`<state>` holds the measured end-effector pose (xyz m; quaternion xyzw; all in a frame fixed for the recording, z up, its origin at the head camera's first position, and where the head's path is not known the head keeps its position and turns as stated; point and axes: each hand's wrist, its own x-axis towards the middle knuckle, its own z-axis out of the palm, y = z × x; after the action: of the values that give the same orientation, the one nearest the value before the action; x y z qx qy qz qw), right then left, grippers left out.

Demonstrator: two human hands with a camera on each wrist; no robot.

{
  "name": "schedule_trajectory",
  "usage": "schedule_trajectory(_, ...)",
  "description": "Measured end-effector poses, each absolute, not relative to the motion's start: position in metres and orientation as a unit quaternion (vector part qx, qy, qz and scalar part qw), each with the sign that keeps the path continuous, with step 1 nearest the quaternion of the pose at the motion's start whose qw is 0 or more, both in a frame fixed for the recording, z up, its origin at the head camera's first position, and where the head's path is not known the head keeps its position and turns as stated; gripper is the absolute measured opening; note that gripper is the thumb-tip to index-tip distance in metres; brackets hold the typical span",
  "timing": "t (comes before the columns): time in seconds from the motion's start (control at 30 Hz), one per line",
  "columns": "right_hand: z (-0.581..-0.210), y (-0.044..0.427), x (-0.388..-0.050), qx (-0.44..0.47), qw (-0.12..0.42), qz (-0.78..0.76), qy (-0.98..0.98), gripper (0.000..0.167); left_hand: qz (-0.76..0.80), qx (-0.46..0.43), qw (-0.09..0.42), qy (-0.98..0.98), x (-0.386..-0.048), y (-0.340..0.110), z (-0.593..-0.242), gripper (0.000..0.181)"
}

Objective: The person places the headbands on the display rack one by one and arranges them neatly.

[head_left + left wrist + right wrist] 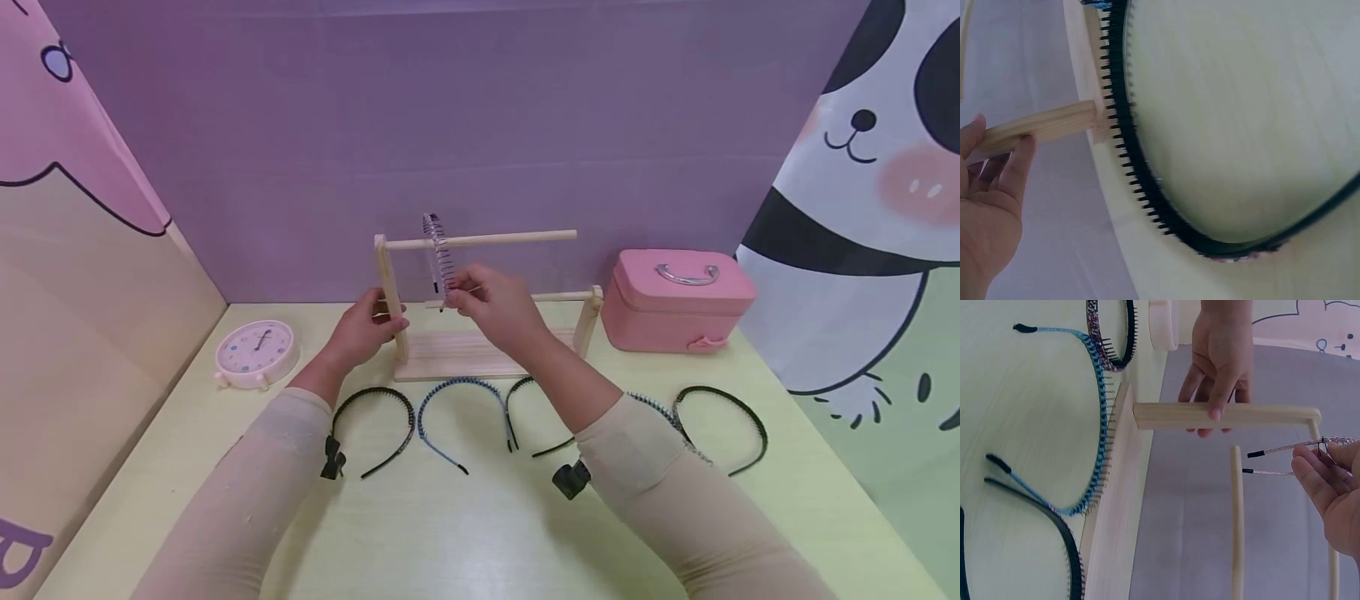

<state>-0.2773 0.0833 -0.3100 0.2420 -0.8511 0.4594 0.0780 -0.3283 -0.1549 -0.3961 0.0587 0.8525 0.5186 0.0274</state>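
Note:
A pale pink toothed headband (441, 250) straddles the top rod (517, 238) of a wooden rack, near its left end. My right hand (501, 310) pinches it by its near side, thumb and fingers together. Both dark-tipped ends of this headband (1279, 447) show in the right wrist view, apart from the lower rod (1237, 519). With my left hand (362, 330) I grip the rack's left upright (387, 279); the left wrist view shows thumb and fingers round that upright (1054, 124).
Along the table before the rack base (450, 354) lie several headbands, among them a black one (411, 417) and a blue one (465, 381). My right forearm partly covers others. A pink clock (257, 350) stands left, a pink case (675, 308) right. A purple backdrop hangs behind.

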Motion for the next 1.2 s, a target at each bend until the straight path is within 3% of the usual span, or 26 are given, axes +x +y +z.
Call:
schedule_trajectory(0.47,-0.324,0.06,-0.283,0.247,0.07,0.455,-0.853,0.008,0.462,0.068,0.051,0.883,-0.33,-0.154,-0.426,0.046)
schedule_trajectory(1.2,-0.337,0.044,-0.291,0.222,0.037,0.404,-0.887,0.015,0.471,0.069,0.046,0.879,-0.33,-0.147,-0.428,0.055)
